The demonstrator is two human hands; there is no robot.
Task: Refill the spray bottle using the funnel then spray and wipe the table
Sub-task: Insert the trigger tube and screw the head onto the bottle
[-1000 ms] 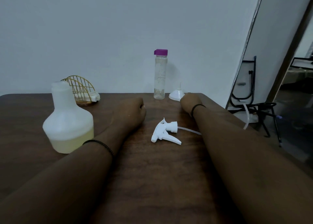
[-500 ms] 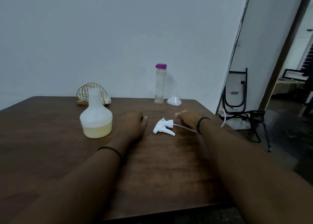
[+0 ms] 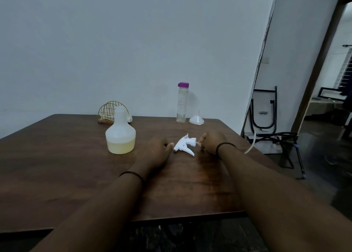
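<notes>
- Head view: spray head [image 3: 183,144] lies on desk [image 3: 57,156], between both hands.
- Left hand [image 3: 155,152]: loosely curled, fingertips at nozzle end; contact unclear.
- Right hand [image 3: 211,142]: curled, thumb at collar; grip cannot be told.
- Uncapped spray bottle [image 3: 120,135]: upright, 10 o'clock of left hand.

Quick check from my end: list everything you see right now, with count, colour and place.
spray bottle: 1, white, yellowish liquid at bottom, uncapped, table left of centre
trigger head: 1, white, lying between the hands
clear bottle: 1, purple cap, back of table
funnel: 1, white, upside down beside clear bottle
wire holder: 1, gold, behind spray bottle
table: 1, dark brown wood
left hand: beside trigger head
right hand: at the trigger head's collar
</notes>
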